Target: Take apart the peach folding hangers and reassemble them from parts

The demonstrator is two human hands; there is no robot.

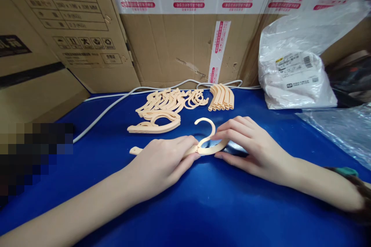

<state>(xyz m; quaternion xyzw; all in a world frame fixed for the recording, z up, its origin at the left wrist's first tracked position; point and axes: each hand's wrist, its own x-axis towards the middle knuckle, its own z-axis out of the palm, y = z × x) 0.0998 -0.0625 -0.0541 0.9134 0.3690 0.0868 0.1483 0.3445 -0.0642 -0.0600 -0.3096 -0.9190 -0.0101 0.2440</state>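
Note:
A cream plastic folding hanger (213, 148) is held just above the blue tabletop, its hook curling up between my hands. My left hand (171, 158) is closed around the left arm of the hanger, whose end sticks out past the knuckles. With thumb and fingers, my right hand (249, 146) pinches the right arm close to the hook; its far end is hidden by the hand. Behind my left hand lies a small stack of folded hangers (156, 123). Farther back are a heap of loose hanger pieces (165, 100) and a neat row of curved hanger arms (222, 97).
The blue tabletop (208, 208) runs up to cardboard boxes (174, 42) at the back and left. A white cable (108, 114) crosses behind the pieces. On the right are a white plastic bag (295, 73) with a label and a clear plastic sheet (342, 131).

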